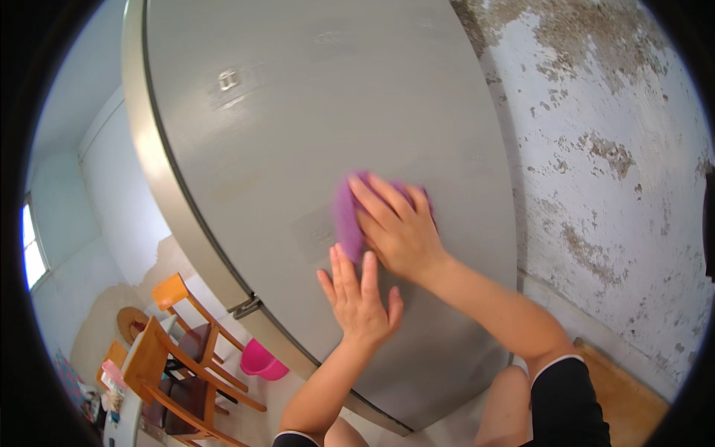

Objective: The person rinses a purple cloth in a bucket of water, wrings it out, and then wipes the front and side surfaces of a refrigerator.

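In front of me rises the grey side panel of a refrigerator (313, 139), its door edge along the left. My right hand (399, 229) presses a purple cloth (347, 223) against the panel, fingers spread over it; the cloth is slightly blurred. Just below and to the left, my left hand (363, 304) lies on the panel with its fingers apart and nothing in it. Its fingertips come close to the cloth's lower edge; whether they touch it I cannot tell. A faint rectangular patch (313, 232) shows on the panel left of the cloth.
A wall with peeling paint (603, 167) stands close on the right. At lower left are wooden chairs (170, 290) by a white table (125, 416) with items on it. A pink bucket (262, 362) stands on the floor near the refrigerator door.
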### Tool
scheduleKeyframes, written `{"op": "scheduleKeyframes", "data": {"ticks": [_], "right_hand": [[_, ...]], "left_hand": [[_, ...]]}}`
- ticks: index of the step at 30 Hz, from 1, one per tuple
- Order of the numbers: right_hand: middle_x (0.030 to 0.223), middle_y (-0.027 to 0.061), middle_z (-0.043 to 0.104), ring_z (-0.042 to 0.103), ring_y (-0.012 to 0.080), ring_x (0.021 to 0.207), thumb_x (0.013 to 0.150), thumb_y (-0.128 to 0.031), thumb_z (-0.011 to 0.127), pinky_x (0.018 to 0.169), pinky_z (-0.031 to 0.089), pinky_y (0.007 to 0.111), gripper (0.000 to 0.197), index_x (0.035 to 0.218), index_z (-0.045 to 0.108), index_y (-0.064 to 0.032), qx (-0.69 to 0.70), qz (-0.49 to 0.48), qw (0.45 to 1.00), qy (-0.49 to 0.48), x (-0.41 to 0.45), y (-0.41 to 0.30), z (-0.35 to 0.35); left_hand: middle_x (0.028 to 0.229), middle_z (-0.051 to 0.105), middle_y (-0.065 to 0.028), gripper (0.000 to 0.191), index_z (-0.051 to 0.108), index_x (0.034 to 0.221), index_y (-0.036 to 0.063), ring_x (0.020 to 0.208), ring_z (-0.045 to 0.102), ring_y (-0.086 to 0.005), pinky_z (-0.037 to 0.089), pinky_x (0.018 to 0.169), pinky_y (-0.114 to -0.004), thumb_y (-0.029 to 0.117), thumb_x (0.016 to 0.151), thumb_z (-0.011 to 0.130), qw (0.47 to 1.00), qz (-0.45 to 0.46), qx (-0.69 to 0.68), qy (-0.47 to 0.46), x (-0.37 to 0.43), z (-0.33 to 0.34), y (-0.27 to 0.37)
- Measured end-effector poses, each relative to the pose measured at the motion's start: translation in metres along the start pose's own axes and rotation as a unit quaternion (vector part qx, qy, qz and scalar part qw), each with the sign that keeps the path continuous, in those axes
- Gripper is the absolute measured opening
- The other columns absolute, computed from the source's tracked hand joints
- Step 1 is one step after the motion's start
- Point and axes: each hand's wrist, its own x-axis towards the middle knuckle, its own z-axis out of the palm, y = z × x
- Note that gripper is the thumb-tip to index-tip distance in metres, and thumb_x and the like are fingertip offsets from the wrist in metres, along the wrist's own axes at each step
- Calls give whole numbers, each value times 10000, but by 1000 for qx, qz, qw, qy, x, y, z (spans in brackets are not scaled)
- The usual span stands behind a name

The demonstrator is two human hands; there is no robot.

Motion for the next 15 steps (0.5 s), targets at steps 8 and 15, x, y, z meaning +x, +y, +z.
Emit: {"op": "scheduleKeyframes", "data": {"ticks": [8, 15], "right_hand": [[1410, 100, 360, 372, 265, 1251, 839, -174, 566, 968, 305, 438, 376, 1192, 523, -51, -78, 170, 980, 73, 64, 109, 4], [1423, 161, 323, 329, 318, 1284, 830, -139, 546, 1030, 235, 476, 412, 1214, 503, 5, -55, 216, 974, -53, -71, 68, -25]], "left_hand": [[1407, 276, -305, 694, 323, 1349, 12, 1331, 229, -457, 58, 1066, -589, 186, 722, 565, 996, 18, 89, -11, 0, 4, 2], [1397, 328, -276, 621, 412, 1325, 70, 1332, 260, -423, 31, 1082, -560, 272, 758, 562, 991, -4, 131, -16, 2, 5, 4]]}}
